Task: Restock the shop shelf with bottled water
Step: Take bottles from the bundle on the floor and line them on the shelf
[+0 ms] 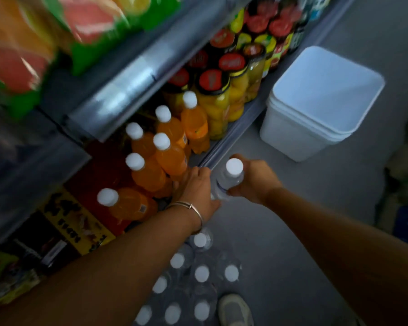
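Observation:
My right hand (253,182) grips a clear water bottle (229,178) with a white cap, held upright just off the front edge of the bottom shelf (212,158). My left hand (196,189), a thin bangle on its wrist, reaches onto that shelf beside the orange drink bottles (165,154); its fingers press against them and its palm touches the water bottle's side. On the floor below stands a pack of several water bottles (193,278) with white caps.
Jars of yellow fruit with red lids (224,90) fill the shelf to the right. Stacked white bins (316,102) stand on the grey floor near the shelf. Snack bags (45,43) sit on the upper shelf. A shoe (234,309) is beside the pack.

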A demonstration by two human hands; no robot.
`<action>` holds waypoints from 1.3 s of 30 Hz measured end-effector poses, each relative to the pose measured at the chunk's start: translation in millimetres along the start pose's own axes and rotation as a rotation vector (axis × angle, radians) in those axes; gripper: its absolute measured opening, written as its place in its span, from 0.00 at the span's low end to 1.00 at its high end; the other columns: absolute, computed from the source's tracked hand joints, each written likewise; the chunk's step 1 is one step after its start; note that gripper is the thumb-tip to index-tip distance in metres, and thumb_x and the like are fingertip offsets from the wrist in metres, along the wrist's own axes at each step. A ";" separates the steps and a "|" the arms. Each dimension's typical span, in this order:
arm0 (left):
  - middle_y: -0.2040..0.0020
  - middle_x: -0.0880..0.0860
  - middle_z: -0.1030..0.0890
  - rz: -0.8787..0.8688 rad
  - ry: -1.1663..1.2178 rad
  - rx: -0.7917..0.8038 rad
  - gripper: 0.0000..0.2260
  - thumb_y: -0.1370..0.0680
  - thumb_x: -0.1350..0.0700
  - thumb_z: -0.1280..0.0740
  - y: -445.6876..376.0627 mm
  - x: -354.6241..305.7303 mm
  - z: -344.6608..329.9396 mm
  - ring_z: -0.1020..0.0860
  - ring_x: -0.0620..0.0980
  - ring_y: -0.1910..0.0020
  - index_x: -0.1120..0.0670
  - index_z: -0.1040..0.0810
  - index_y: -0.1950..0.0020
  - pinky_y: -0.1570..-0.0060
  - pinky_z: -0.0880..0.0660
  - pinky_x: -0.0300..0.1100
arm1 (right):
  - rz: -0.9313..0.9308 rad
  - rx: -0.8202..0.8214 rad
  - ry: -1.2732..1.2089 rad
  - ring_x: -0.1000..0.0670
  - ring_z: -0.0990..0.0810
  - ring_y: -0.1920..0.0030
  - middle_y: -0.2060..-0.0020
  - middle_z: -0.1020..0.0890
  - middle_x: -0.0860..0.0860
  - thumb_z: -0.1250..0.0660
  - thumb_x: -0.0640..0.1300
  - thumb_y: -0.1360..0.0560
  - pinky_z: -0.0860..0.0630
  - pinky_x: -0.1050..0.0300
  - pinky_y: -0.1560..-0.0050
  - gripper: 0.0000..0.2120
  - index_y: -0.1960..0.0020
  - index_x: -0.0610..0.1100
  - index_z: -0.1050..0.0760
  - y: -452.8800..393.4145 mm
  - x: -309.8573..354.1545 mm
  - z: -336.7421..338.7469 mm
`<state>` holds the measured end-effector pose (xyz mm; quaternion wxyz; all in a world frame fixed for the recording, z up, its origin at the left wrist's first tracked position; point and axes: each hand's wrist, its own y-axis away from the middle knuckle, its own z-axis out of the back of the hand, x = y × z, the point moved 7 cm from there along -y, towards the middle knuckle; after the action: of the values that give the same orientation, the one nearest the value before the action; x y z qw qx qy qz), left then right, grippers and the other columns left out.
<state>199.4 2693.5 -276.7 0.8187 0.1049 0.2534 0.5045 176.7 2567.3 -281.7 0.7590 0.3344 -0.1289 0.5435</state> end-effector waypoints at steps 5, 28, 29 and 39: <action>0.38 0.55 0.31 -0.014 0.009 -0.036 0.27 0.32 0.47 0.27 64.9 -29.2 96.7 0.32 0.56 0.36 0.56 0.33 0.39 0.39 0.32 0.50 | 0.082 -0.041 -0.079 0.44 0.22 0.45 0.46 0.20 0.47 0.21 0.47 0.38 0.24 0.50 0.47 0.28 0.41 0.47 0.27 63.6 83.0 90.5; 0.46 0.57 0.20 -0.229 0.065 -0.413 0.23 0.31 0.52 0.25 479.7 -146.9 661.1 0.22 0.55 0.46 0.61 0.25 0.41 0.45 0.26 0.45 | 0.631 -0.171 -0.099 0.53 0.23 0.66 0.65 0.20 0.50 0.28 0.37 0.33 0.30 0.61 0.65 0.06 0.60 0.44 0.23 422.5 565.6 527.6; 0.46 0.58 0.20 -0.237 0.051 -0.416 0.22 0.31 0.52 0.25 490.9 -151.4 674.2 0.22 0.55 0.46 0.62 0.24 0.42 0.45 0.26 0.45 | 0.653 -0.182 -0.122 0.51 0.23 0.63 0.63 0.20 0.48 0.27 0.37 0.34 0.30 0.60 0.63 0.07 0.57 0.43 0.23 429.6 576.9 537.0; 0.50 0.55 0.18 -0.168 0.168 -0.652 0.14 0.32 0.54 0.25 593.3 -146.9 814.2 0.21 0.55 0.46 0.57 0.21 0.49 0.39 0.26 0.50 | 0.941 -0.209 -0.205 0.47 0.25 0.62 0.62 0.21 0.43 0.29 0.51 0.49 0.32 0.55 0.59 0.27 0.54 0.36 0.20 470.1 719.6 624.6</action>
<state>111.6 2910.9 714.0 0.8240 -0.2255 0.1531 0.4967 123.6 2781.6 757.6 0.4441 0.2137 -0.3939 0.7758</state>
